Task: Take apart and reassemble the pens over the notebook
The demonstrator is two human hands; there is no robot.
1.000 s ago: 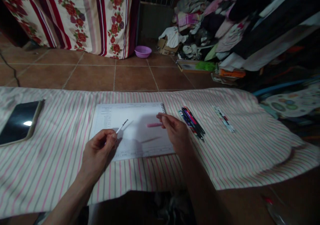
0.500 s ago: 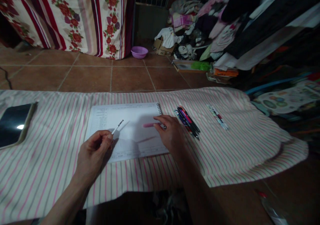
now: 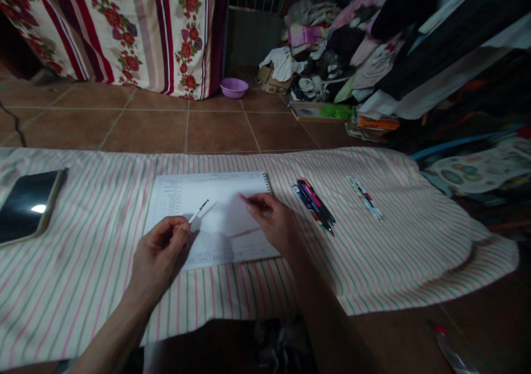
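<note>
- White and slim, with a dark tip: that's the stick (image 3: pixel 198 212) in the left hand (image 3: pixel 160 252), thumb and fingers pinched firmly on its near end.
- Tip angled up and away to the right, over the page, its thin shadow falling just beside it!
- Across to the right hand (image 3: pixel 279 222) now: fingertips together on a pink piece (image 3: pixel 244 198), its end poking out towards the left.
- Most of that pink piece sits behind the fingers, so from where I stand I can't fairly say how long it is.
- Both hands are over the notebook (image 3: pixel 215 188), well apart from each other, the stick and the pink piece between them.
- Notebook lying flat, printed boxes down its left side and along the near edge, wire binding at the far right, hand shadows dark across the middle.
- Just right of it, a bunch of pens (image 3: pixel 314 203) lying close together, slanting; farther right, a smaller group of pale pens (image 3: pixel 365 198) by itself.
- Way out left, a phone (image 3: pixel 29 202), screen up, catching a bright spot of light.
- Everything there rests on a striped cloth (image 3: pixel 103 285), pink and grey lines running over it.
- Beyond, on the brown tiles (image 3: pixel 149 130), a purple bowl (image 3: pixel 234 87) stands beside the flowered curtain (image 3: pixel 145 31), with heaped clothes (image 3: pixel 307 34) off to the right.
</note>
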